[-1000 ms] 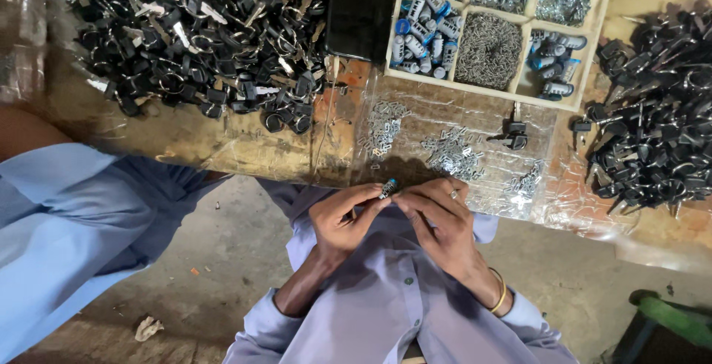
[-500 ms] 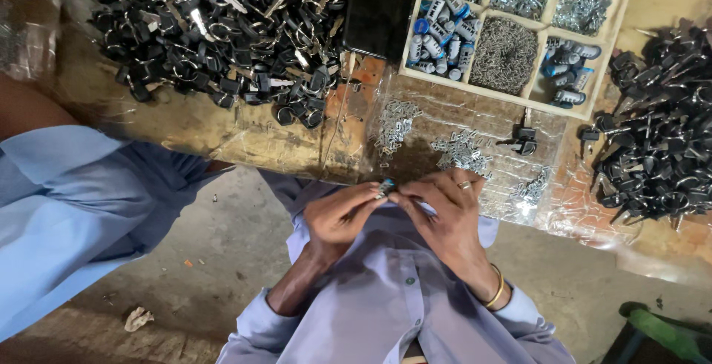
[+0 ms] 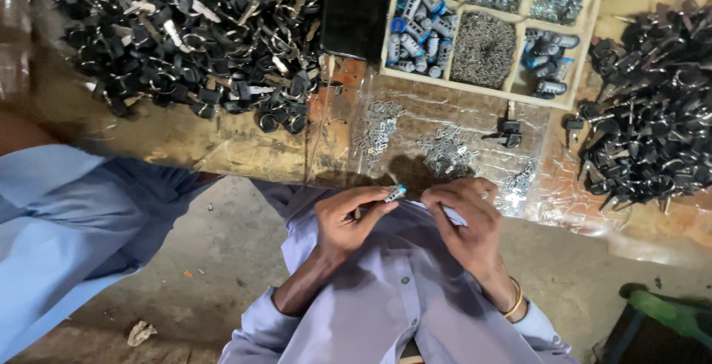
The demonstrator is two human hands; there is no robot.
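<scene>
The left hand (image 3: pixel 348 219) pinched a small silver metal cylinder with a blue end (image 3: pixel 394 193) at its fingertips. The right hand (image 3: pixel 467 212) curled closed beside it, near the compartmented wooden tray (image 3: pixel 519 96)

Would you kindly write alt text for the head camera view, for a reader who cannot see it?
Seen from above, a person's left hand and right hand meet over a small metal cylinder with a blue end at a wooden workbench. On the bench lie heaps of black keys and a divided tray of small metal parts.
</scene>
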